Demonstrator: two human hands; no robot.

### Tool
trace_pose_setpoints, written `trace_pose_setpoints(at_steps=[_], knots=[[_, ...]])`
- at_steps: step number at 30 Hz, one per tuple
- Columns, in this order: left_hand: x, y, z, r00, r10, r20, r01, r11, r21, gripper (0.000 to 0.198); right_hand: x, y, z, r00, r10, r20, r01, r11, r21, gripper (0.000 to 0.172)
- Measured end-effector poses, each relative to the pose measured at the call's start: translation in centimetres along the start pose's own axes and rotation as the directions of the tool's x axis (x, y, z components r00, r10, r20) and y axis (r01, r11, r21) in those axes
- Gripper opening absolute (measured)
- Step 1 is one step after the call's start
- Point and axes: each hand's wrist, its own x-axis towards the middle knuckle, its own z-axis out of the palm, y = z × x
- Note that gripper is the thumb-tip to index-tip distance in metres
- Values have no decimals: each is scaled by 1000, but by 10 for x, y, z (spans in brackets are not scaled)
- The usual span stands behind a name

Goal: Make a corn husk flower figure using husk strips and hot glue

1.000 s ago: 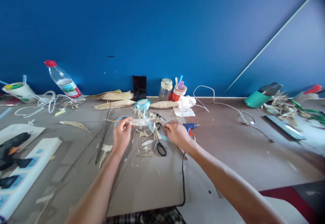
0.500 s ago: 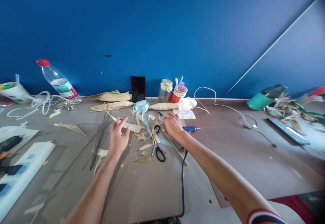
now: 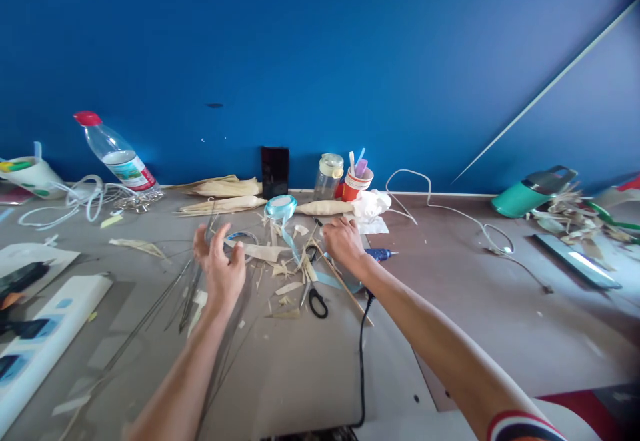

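The person's left hand (image 3: 219, 264) has its fingers spread, thumb apart, with nothing clamped in its grip. The right hand (image 3: 343, 244) has its fingers bent in, and whether its grip is clamped on anything cannot be told. The pale husk strip (image 3: 265, 253) lies between the two, just right of the left hand, on the grey-brown surface (image 3: 300, 367). Small husk scraps (image 3: 289, 287) are strewn about there, with the black-handled scissors (image 3: 318, 303) at their near right. A thin wooden stick (image 3: 350, 291) slants nearer and rightward, and the blue glue gun (image 3: 380, 253) shows beyond the right wrist. Dark thin wires (image 3: 189, 294) lie left of the left hand.

Farther off sit a light-blue ribbon roll (image 3: 280, 207) and crumpled white tissue (image 3: 371, 206). At the far edge a clear jar (image 3: 327, 177) and a red paper cup (image 3: 357, 184) stand before the plain blue wall (image 3: 320, 61). A red-capped bottle (image 3: 127, 167) tilts at far left; a white power strip (image 3: 65, 314) lies near left. At far right a green flask (image 3: 520, 195) leans over, with a phone (image 3: 573, 262) nearer.
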Motion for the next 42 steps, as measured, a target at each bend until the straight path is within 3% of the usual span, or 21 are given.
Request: trace_pose_setpoints(at_steps=[3, 5, 7, 10, 14, 18, 25, 30, 33, 37, 42], knots=[[-5, 10, -2, 996, 54, 71, -45, 991, -123, 25, -13, 0, -13, 1000, 15, -4, -13, 945, 327, 19], [-10, 20, -4, 954, 81, 289, -3, 965, -260, 22, -25, -4, -23, 993, -57, 99, -20, 766, 643, 17], [-15, 30, -5, 870, 119, 478, 65, 934, -350, 25, -38, -10, -30, 977, -130, 168, -63, 576, 815, 18], [-21, 42, -6, 788, 191, 586, 79, 912, -404, 29, -51, -24, -34, 959, -202, 197, -96, 424, 901, 15], [-24, 49, -8, 724, 249, 643, 71, 900, -429, 37, -55, -40, -32, 964, -175, 198, -106, 431, 896, 12], [-24, 53, -9, 735, 170, 656, 107, 927, -360, 13, -51, -45, -30, 974, -146, 175, -79, 503, 861, 11], [-23, 52, -8, 747, 121, 654, 151, 927, -344, 16, -49, -40, -23, 994, -96, 60, 0, 530, 848, 16], [-23, 50, -6, 762, 138, 633, 85, 947, -309, 19, -49, -37, -23, 999, -45, 0, 24, 540, 842, 16], [-23, 49, -6, 789, 150, 596, 24, 961, -275, 23, -52, -36, -24, 998, 49, -41, 8, 541, 841, 15], [-22, 47, -7, 849, 143, 509, -14, 969, -247, 24, -61, -39, -23, 998, 56, 17, -42, 469, 882, 20], [-24, 49, -9, 864, 181, 469, -83, 971, -222, 21, -66, -56, -12, 994, 24, 111, -113, 284, 952, 20]])
